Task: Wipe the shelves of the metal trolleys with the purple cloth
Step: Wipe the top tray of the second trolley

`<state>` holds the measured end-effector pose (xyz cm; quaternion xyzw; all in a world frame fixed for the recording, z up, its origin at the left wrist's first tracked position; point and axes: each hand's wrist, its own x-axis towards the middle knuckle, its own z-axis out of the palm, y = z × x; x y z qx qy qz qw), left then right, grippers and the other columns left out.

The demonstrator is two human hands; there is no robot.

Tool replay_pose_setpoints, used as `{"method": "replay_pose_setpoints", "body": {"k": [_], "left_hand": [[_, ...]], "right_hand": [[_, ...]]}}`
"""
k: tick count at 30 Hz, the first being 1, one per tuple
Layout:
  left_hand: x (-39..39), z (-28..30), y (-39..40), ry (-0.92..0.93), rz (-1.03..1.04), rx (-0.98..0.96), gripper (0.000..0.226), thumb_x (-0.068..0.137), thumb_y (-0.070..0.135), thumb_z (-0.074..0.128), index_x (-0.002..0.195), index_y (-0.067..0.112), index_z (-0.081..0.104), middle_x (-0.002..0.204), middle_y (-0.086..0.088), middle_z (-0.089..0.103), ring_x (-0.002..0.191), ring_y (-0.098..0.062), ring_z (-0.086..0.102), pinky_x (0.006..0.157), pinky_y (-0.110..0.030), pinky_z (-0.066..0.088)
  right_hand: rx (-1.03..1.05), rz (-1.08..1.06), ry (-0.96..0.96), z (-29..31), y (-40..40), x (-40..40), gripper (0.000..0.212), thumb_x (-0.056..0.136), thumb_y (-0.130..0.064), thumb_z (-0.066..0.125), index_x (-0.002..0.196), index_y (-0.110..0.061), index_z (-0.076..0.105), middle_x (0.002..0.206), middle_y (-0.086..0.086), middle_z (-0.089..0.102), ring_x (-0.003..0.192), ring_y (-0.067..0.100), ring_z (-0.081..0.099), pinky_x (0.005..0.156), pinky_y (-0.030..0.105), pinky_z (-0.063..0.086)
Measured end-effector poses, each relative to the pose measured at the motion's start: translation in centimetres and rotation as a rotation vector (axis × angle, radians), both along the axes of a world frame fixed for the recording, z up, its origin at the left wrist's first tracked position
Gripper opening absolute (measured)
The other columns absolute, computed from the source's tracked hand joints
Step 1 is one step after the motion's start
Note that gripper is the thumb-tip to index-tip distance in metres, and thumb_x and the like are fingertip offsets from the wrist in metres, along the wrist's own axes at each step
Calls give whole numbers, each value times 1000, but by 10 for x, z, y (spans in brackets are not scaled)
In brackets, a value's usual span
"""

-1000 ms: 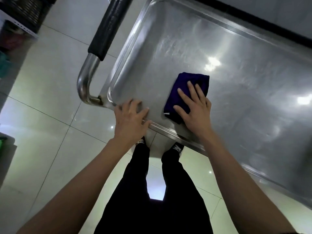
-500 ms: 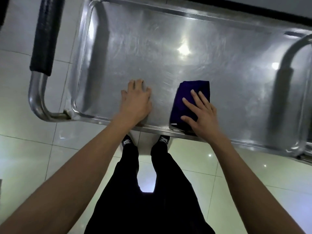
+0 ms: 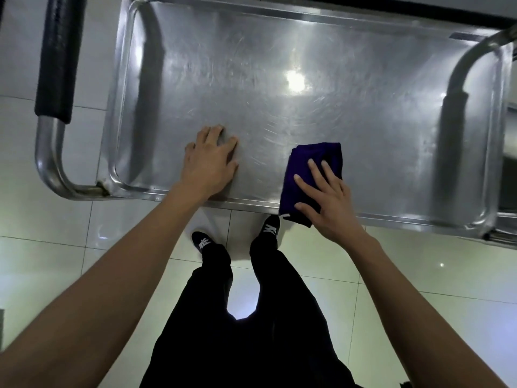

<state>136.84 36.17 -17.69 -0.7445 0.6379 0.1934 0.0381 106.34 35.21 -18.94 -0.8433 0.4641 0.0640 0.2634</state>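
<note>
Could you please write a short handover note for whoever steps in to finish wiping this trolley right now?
Left hand: open, resting flat on the top shelf near its front edge.
Right hand: open, fingers pressing the folded purple cloth onto the shelf at the front rim, one corner overhanging.
Done: swirl marks near the cloth suggest some wiping.
Left: how much of this shelf is finished is unclear; no other shelves are visible.

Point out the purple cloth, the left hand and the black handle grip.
purple cloth (image 3: 327, 154), head view, bare upper part above the fingers.
left hand (image 3: 208, 163), head view, back of the hand.
black handle grip (image 3: 60, 57), head view, middle of the padded sleeve.
</note>
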Motion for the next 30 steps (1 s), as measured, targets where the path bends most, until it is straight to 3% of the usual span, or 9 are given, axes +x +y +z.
{"method": "replay_pose_setpoints", "body": {"k": [6,12,16,20,24,27,30], "left_hand": [[44,19,86,38,158,-190,31,91,33,68,119,21,65,130,-9,56,123,-33,47,94,-52,47],[66,5,151,28,245,-255,12,88,15,72,99,11,78,105,-13,64,98,-38,57,77,-50,50],[76,-1,158,32,214,-277,13,88,13,68,99,13,76,109,-10,63,99,-34,57,73,-45,53],[101,-4,169,90,166,-324,22,90,13,68,110,19,76,115,-5,62,104,-24,56,60,-31,53],[121,-13,182,148,259,-388,31,87,6,68,117,10,71,123,-9,59,114,-23,53,74,-30,56],[131,-20,191,122,298,-381,37,82,5,69,119,12,71,126,-12,56,122,-28,49,87,-42,53],[145,-21,193,132,309,-372,43,80,2,67,121,16,70,127,-11,55,117,-27,50,77,-41,54]], "right_hand": [[6,-90,-11,1,11,33,60,101,-48,50,156,-35,31,169,-6,0,155,19,-9,121,48,9],[2,-10,-6,-1,21,87,60,101,-51,48,156,-34,31,169,-5,0,155,20,-9,123,51,9],[-8,22,-35,0,28,145,59,101,-51,49,155,-33,35,169,-4,2,155,21,-6,123,50,8],[-17,65,-47,-1,34,204,59,99,-50,52,154,-35,36,169,-4,4,155,21,-5,121,42,3],[-32,102,-29,-4,32,236,61,98,-53,52,154,-37,35,169,-5,3,155,20,-5,120,42,4],[-48,108,-40,-6,35,249,61,97,-53,52,154,-36,36,169,-4,5,156,20,-4,121,44,7],[-66,115,-56,-8,36,265,60,97,-51,55,153,-34,39,169,-3,8,156,21,-1,120,45,10]]}}
